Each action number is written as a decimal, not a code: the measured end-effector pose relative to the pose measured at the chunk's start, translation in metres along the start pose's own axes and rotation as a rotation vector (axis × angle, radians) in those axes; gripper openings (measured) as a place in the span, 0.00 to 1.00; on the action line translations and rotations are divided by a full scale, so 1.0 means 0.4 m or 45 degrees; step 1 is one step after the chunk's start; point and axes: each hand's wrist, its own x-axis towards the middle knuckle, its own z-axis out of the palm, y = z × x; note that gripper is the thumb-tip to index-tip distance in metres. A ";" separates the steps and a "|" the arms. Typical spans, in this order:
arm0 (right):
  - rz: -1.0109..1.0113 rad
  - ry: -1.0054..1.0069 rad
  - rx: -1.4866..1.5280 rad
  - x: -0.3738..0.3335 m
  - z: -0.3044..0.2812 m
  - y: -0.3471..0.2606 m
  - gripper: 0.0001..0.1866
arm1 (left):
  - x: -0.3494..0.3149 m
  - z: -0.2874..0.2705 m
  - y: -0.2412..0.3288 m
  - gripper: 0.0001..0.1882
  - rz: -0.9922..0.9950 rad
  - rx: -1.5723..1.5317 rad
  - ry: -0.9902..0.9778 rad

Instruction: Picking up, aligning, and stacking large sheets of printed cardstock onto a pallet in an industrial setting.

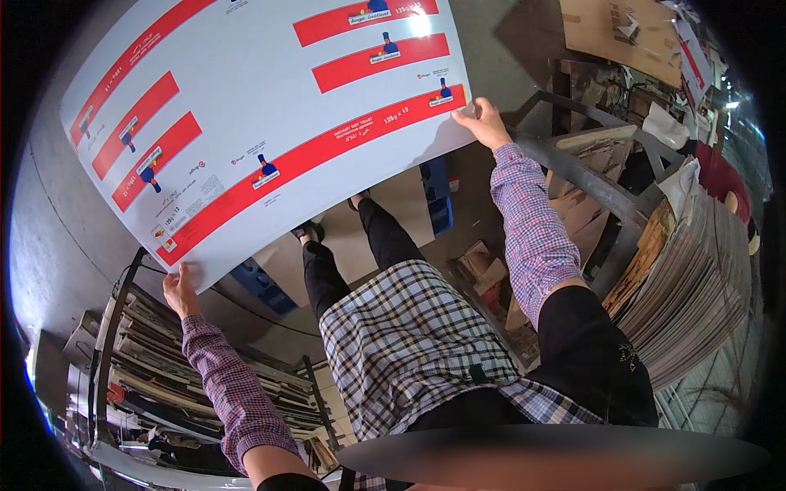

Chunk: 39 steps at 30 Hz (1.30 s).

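Observation:
A large white printed sheet (270, 106) with red bands spreads out in front of me, held flat above the floor. My left hand (178, 288) grips its near left corner. My right hand (483, 121) pinches its near right corner, by a red band. Both arms wear checked sleeves. My legs and feet show below the sheet's near edge.
A tall stack of flat sheets (696, 278) lies at my right beside a grey metal frame (589, 176). A rack of stacked boards (155, 360) stands at my lower left. Blue pallet pieces (438, 192) and cardboard scraps (479, 266) lie on the concrete floor (57, 245).

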 end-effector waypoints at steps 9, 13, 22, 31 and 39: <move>-0.010 0.251 -0.296 -0.099 0.037 -0.138 0.38 | -0.048 -0.069 0.029 0.27 0.018 0.075 0.041; 0.158 0.161 0.146 -0.033 0.004 -0.113 0.38 | -0.035 -0.069 0.037 0.30 0.007 0.021 0.063; 0.282 -0.223 0.560 -0.008 -0.059 -0.100 0.31 | -0.030 -0.084 0.037 0.33 -0.060 0.044 0.128; 0.131 -0.625 1.280 -0.062 -0.094 -0.083 0.30 | -0.078 -0.121 0.049 0.32 0.506 0.938 0.728; -0.065 -0.517 0.940 -0.266 -0.385 -0.277 0.24 | -0.470 0.059 0.428 0.38 1.125 0.608 0.003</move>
